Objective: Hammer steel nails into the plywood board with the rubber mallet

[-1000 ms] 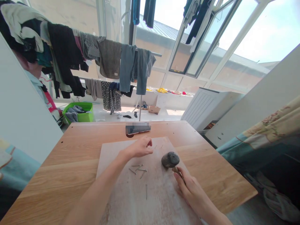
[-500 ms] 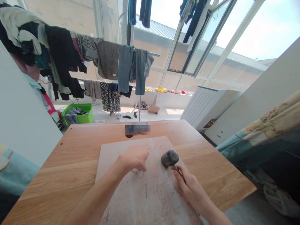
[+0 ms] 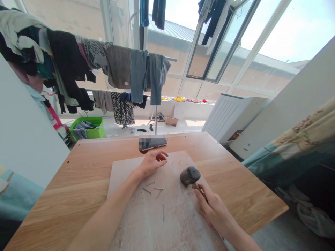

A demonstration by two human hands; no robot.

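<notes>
My left hand (image 3: 154,163) is over the far part of a pale, scuffed board (image 3: 141,223), its fingers loosely curled and apart with nothing visible in them. Just right of its fingertips, thin nails (image 3: 180,161) stand up from the board. Several loose nails (image 3: 147,190) lie in a group nearer to me, below that hand. Closer still, a single nail (image 3: 163,212) points along the board. My right hand (image 3: 213,205) is closed around the handle of a mallet (image 3: 190,175), whose dark, blocky head is at the board's right side.
Beneath the board is a wooden table (image 3: 65,195). A phone (image 3: 154,143), partly blurred out, lies beyond the board. Laundry (image 3: 117,66) hangs on a rack past the table, beside a green basket (image 3: 98,130). A patterned curtain (image 3: 293,139) hangs at the right.
My left hand has moved away from me, from above the loose nails to the board's far part, uncovering them. Its fingers have loosened. My right hand and the mallet have hardly moved.
</notes>
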